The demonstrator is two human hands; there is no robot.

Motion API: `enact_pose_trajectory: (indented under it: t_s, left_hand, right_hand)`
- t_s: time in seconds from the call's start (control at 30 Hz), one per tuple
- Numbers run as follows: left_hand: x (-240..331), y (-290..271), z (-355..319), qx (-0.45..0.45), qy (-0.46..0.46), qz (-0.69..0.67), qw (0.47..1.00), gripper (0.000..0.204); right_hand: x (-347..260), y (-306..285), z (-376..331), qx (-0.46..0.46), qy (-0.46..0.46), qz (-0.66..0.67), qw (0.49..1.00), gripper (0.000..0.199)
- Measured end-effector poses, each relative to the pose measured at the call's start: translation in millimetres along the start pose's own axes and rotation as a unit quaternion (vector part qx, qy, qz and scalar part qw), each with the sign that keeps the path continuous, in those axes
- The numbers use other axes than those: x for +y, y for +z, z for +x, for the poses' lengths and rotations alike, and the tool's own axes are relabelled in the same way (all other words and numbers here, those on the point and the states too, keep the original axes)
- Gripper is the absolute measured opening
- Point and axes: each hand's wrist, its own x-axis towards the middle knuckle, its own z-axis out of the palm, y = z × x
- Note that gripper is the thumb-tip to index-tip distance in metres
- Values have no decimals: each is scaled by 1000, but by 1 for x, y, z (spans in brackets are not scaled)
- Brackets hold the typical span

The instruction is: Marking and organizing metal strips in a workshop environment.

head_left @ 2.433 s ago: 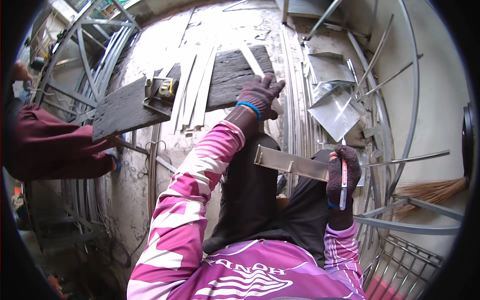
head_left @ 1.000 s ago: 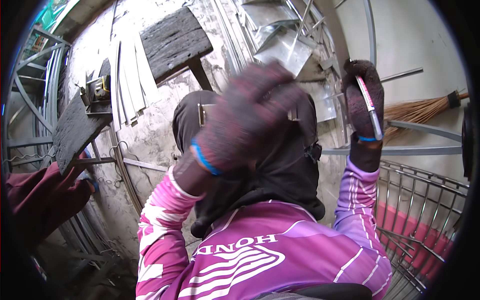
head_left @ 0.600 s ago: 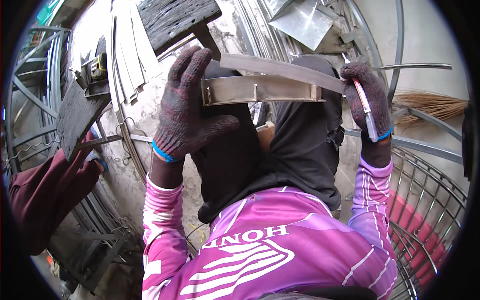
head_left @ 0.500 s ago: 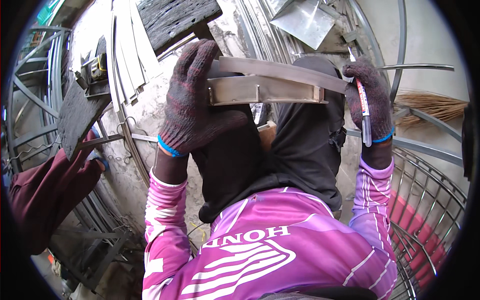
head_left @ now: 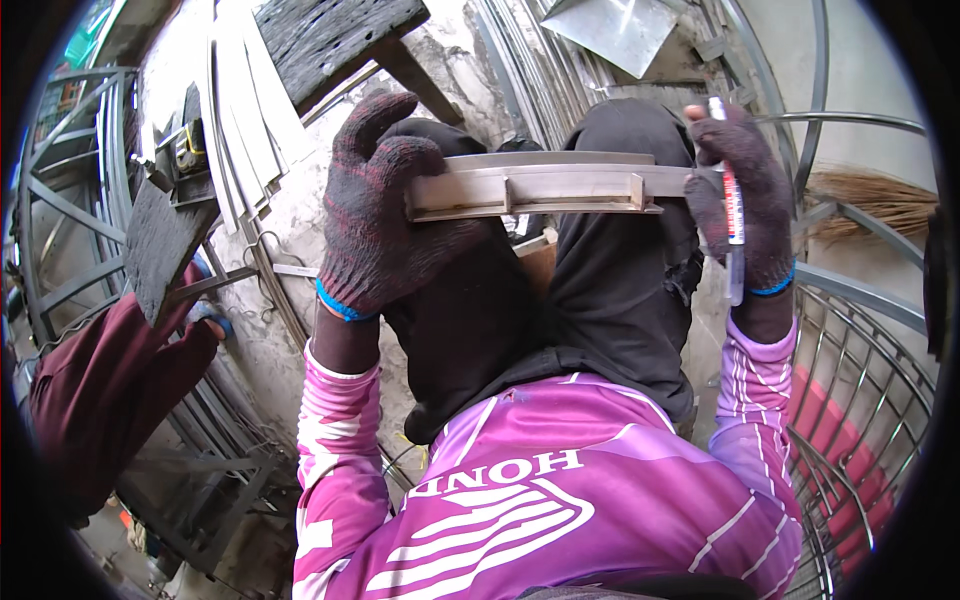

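The left hand [head_left: 385, 215], in a dark knit glove, is closed round the left end of a curved metal strip [head_left: 540, 185], fingers wrapped over its top edge and the palm behind it. The right hand [head_left: 740, 195], gloved the same way, pinches the strip's right end while also keeping a white marker pen [head_left: 732, 220] clamped upright along its fingers, so neither hand is free. The strip is held up level between the two hands, just in front of the dark cloth [head_left: 560, 300] that hangs below it.

To handle this well, I judge the strip should be kept level with an even grip at both ends, and the small tabs on its face turned toward the eyes. The marker looks awkward to use while that hand also bears the strip, so the left hand would need to take the full weight firmly.

Further out, weathered wooden boards [head_left: 320, 40] and pale flat metal strips [head_left: 250, 110] lie on the concrete floor [head_left: 300, 220]. A sheet-metal piece [head_left: 615, 30] lies beyond, a wire cage [head_left: 860, 400] stands at right, and another person's maroon sleeve [head_left: 110, 380] shows at left.
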Motion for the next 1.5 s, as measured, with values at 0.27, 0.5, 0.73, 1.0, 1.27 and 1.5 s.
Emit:
enact_pose_trajectory:
  t_s: [0.27, 0.5, 0.73, 1.0, 1.27, 1.5]
  left_hand:
    - [9, 3, 3, -12, -27, -15, 999, 50]
    - [11, 3, 2, -24, -22, -4, 999, 49]
    - [16, 8, 8, -10, -31, -1, 999, 50]
    - [12, -7, 13, -59, -78, -79, 992, 47]
    - [-13, -4, 14, -56, -29, -82, 995, 47]
    - [-13, -3, 12, -47, -41, -89, 994, 46]
  right_hand:
    - [64, -56, -32, 256, 154, 211, 931, 51]
    - [59, -24, -23, 69, 141, 276, 948, 54]
    - [60, -36, -8, 90, 137, 321, 933, 81]
    - [75, -34, -1, 33, 112, 247, 962, 75]
    - [71, -35, 3, 60, 124, 153, 979, 67]
    - [4, -44, 42, 172, 47, 259, 949, 71]
